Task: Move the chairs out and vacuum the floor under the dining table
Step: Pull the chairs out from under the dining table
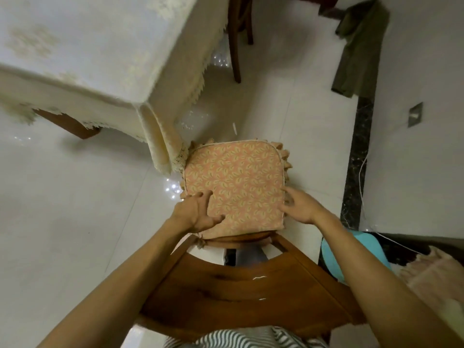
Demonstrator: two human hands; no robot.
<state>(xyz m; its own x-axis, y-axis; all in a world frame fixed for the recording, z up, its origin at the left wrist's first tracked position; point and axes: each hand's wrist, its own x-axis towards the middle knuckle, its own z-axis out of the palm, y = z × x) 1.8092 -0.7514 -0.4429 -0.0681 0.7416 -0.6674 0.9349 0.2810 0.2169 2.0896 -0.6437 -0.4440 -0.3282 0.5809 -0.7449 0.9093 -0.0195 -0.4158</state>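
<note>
A wooden chair (251,292) stands right in front of me, its curved backrest nearest me. On its seat lies a pink leaf-patterned cushion (233,182) with a frilled edge. My left hand (198,213) rests on the cushion's near left corner with fingers spread. My right hand (300,205) touches the cushion's near right edge, fingers relaxed. The dining table (82,46), covered by a cream lace tablecloth, fills the upper left; its corner hangs just left of the cushion.
A second wooden chair's legs (236,41) show at the top beyond the table. A green cloth (356,49) hangs at the upper right. A dark floor strip (356,159) and a thin white cord (361,177) run along the right. A turquoise object (351,257) sits beside the chair.
</note>
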